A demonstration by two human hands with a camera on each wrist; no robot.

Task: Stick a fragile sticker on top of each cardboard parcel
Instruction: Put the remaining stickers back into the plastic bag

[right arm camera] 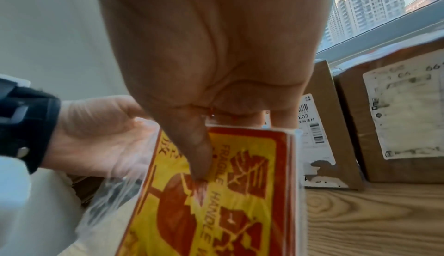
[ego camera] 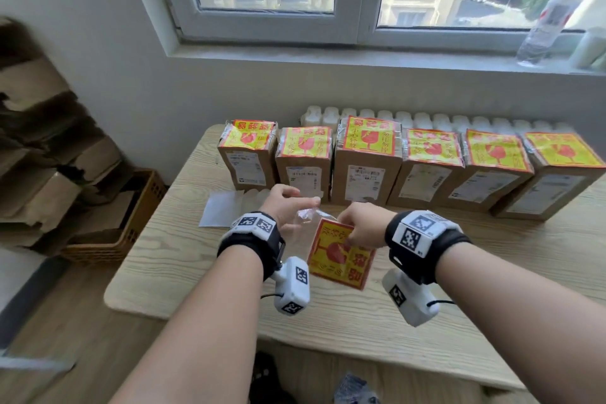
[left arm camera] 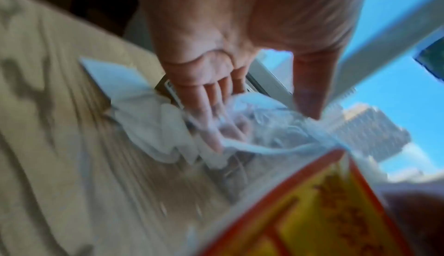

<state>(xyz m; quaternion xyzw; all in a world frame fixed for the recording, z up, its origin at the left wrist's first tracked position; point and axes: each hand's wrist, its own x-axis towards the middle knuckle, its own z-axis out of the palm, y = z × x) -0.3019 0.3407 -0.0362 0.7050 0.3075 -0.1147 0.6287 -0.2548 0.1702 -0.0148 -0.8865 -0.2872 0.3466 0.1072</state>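
**Sticker stack held above the table, six parcels behind**

While the right hand (ego camera: 362,223) pinches a stack of fragile stickers (ego camera: 341,254), thumb on its printed face and fingers behind, the left hand (ego camera: 285,203) curls its fingers round the clear plastic wrapper (ego camera: 306,215) just left of the stack. Beyond the stack, six cardboard parcels (ego camera: 365,170) stand in a row on the wooden table (ego camera: 492,272), each already topped with a yellow sticker. Left of the stack, white backing papers (ego camera: 219,208) lie loose. A basket (ego camera: 141,203) sits off the table's left edge.
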